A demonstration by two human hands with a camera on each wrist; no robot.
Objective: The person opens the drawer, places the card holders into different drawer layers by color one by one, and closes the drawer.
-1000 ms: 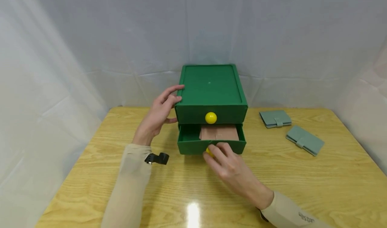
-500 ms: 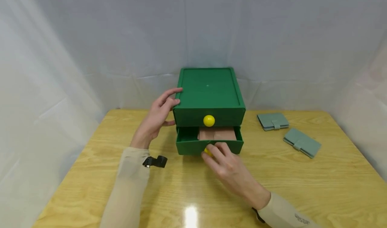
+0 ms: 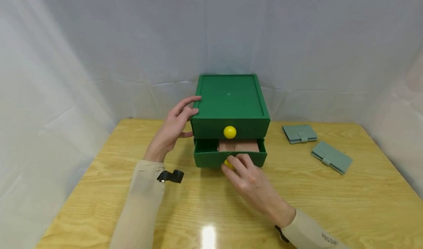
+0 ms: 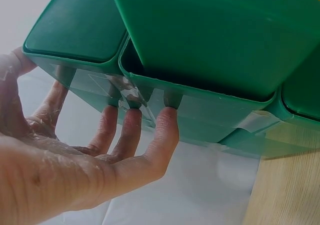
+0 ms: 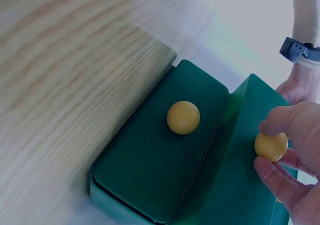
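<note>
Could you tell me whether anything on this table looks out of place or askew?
Little stands out. The lower drawer of the green box is partly open, a tan item inside. The right hand pinches its yellow knob. Two grey-green wallets lie at differing angles.

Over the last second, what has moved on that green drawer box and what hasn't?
The lower drawer has slid inward, hiding more of the tan wallet inside; the right hand followed, still pinching the lower yellow knob. The left hand stays braced on the green box. The upper drawer stays shut; the two grey-green wallets lie unmoved.
</note>
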